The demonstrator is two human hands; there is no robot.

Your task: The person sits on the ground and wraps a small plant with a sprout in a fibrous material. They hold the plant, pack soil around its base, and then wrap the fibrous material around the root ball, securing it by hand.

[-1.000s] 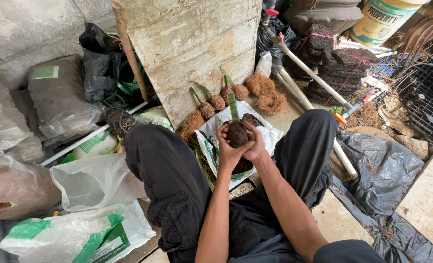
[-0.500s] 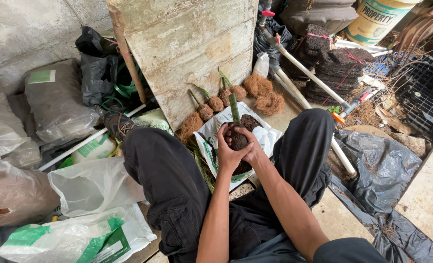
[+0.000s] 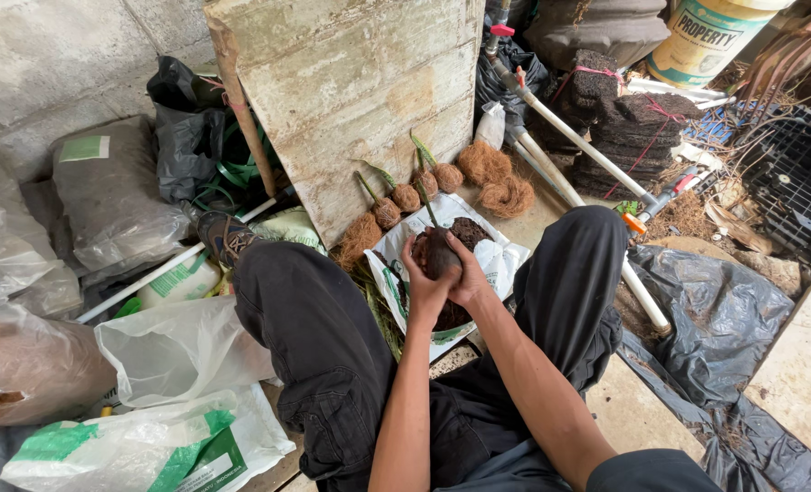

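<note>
Hands are cupping a dark fibre-wrapped plant ball (image 3: 438,251) in the head view: left hand (image 3: 426,284) and right hand (image 3: 471,281) closing around it above the white bag (image 3: 501,260). Packing seems underway; firmer, even pressing is probably needed.

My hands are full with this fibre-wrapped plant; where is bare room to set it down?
Bare concrete slab borders the black plastic sheet right of the right leg. Ahead, wrapped plants line the wooden board; bags crowd the left. Both hands, left, right, cup the plant ball.
</note>
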